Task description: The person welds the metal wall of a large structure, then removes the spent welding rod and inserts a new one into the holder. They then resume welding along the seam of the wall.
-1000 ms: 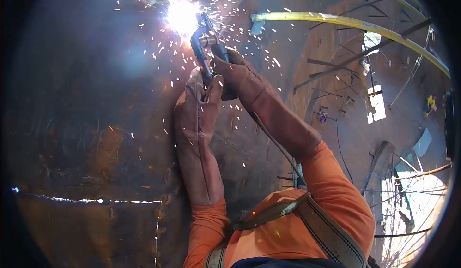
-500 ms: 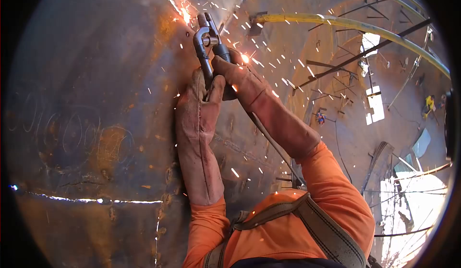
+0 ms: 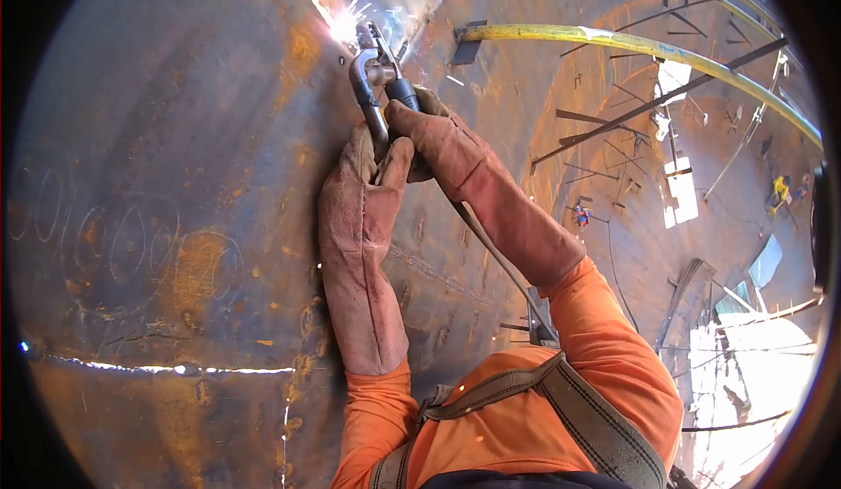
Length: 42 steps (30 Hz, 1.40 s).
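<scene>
My right hand (image 3: 425, 130), in a long brown leather glove, is wrapped round the black handle of an electrode holder (image 3: 402, 92). A cable runs from its handle down past my right sleeve. My left hand (image 3: 372, 169), gloved the same way, grips the lower end of a dark curved metal piece (image 3: 363, 86) beside the holder's jaws. Just beyond the jaws a bright white arc (image 3: 342, 27) burns at the lower end of a light-filled seam in the rusty steel plate (image 3: 175, 182). Glare hides the electrode tip.
A yellow curved pipe (image 3: 604, 37) and a dark bar (image 3: 666, 97) cross the upper right. Far below on the right are a person in yellow (image 3: 780, 193) and another small figure (image 3: 583, 217). Light shows through a horizontal gap (image 3: 175, 368) in the plate at lower left.
The orange glow at the seam has become a bright white arc with bluish smoke. Far fewer sparks fly around my hands. Both hands keep nearly the same place and hold.
</scene>
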Motion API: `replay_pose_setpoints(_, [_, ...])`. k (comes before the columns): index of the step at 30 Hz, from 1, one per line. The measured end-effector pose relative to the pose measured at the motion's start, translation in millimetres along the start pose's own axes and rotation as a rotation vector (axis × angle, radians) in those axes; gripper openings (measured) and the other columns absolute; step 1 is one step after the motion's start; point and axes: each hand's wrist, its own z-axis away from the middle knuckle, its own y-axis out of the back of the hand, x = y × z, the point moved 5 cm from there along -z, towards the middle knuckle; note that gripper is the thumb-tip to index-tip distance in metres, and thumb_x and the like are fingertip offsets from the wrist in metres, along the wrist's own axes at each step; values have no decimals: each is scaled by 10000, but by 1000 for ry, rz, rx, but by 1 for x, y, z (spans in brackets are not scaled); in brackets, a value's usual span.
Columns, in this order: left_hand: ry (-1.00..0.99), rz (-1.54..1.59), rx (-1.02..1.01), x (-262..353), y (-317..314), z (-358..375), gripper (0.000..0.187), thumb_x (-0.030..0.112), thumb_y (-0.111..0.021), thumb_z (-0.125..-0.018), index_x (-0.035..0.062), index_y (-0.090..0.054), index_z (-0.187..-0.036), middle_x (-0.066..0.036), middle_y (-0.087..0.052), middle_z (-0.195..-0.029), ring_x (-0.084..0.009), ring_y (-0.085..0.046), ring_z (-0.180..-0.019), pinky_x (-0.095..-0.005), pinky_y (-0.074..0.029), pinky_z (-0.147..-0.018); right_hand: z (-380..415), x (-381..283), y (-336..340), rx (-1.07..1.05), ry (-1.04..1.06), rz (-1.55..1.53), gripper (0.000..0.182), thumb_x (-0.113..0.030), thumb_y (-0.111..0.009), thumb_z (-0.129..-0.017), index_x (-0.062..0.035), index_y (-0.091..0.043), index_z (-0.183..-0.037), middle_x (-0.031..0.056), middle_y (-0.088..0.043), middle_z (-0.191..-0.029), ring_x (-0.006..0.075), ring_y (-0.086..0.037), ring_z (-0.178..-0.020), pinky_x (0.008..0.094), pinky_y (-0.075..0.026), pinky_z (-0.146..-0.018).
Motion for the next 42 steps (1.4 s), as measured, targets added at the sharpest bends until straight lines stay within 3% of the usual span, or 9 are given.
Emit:
replay_pose_setpoints(11, [37,44,-35,1,-1,0,533,461,-691,-1075,70,-674,-1437,-241,-754,-1278,-438,-748,-1141,-492,-583,-995,-14,9,7,-22,30,33,567,-322,-734,-1081,-106,-593,-1585,23,-718,-1187,129,-706,-1056,342,-593,-927])
replay_pose_setpoints(13, [5,121,-48,0,0,2,535,460,-692,-1075,76,-672,-1446,-234,-758,-1287,-431,-751,-1147,-490,-582,-999,-13,11,4,-18,198,-82,589,-319,-735,-1081,-89,-580,-1600,26,-713,-1195,132,-706,-1062,348,-588,-937])
replay_pose_setpoints(14, [-9,160,-53,-1,1,3,535,459,-693,-1075,79,-671,-1451,-230,-759,-1292,-428,-752,-1149,-489,-582,-1001,-16,23,7,75,163,12,616,-415,-681,-1097,-116,-563,-1623,39,-698,-1236,118,-659,-1144,342,-557,-983])
replay_pose_setpoints(18, [-13,9,25,5,1,1,480,349,-759,-1085,125,-655,-1497,-196,-810,-1228,-359,-812,-1085,-474,-626,-943,-14,15,6,17,136,36,620,-406,-678,-1102,-116,-548,-1635,46,-708,-1219,141,-706,-1066,355,-603,-905])
replay_pose_setpoints(22, [23,-49,-6,7,1,-1,511,439,-721,-1096,123,-651,-1492,-214,-803,-1263,-427,-792,-1144,-518,-619,-967,-22,17,9,1,87,52,613,-405,-671,-1105,-118,-548,-1633,56,-723,-1192,153,-737,-937,349,-620,-791])
replay_pose_setpoints(26, [42,-45,-25,6,1,0,524,443,-720,-1094,101,-659,-1486,-231,-803,-1264,-438,-790,-1147,-521,-620,-963,-21,15,10,19,94,80,613,-387,-673,-1100,-102,-549,-1628,57,-726,-1180,167,-736,-907,351,-616,-793])
replay_pose_setpoints(28, [87,-149,39,1,2,-1,538,437,-728,-1089,76,-666,-1483,-239,-807,-1257,-429,-793,-1147,-514,-620,-961,-23,16,6,-183,78,-87,630,-368,-681,-1086,-74,-545,-1627,61,-718,-1210,174,-733,-984,355,-609,-849])
replay_pose_setpoints(39, [-2,385,27,-41,-17,2,507,379,-745,-1093,58,-683,-1481,-186,-820,-1259,-331,-809,-1139,-456,-615,-998,-20,16,7,11,127,21,636,-361,-687,-1073,-55,-553,-1615,67,-713,-1248,170,-719,-1066,349,-595,-901])
replay_pose_setpoints(42, [-185,444,89,-39,-13,3,490,374,-742,-1099,80,-680,-1485,-175,-818,-1244,-310,-799,-1101,-451,-611,-987,-19,18,6,41,157,24,638,-359,-689,-1070,-50,-556,-1612,69,-711,-1259,169,-716,-1088,348,-591,-915])
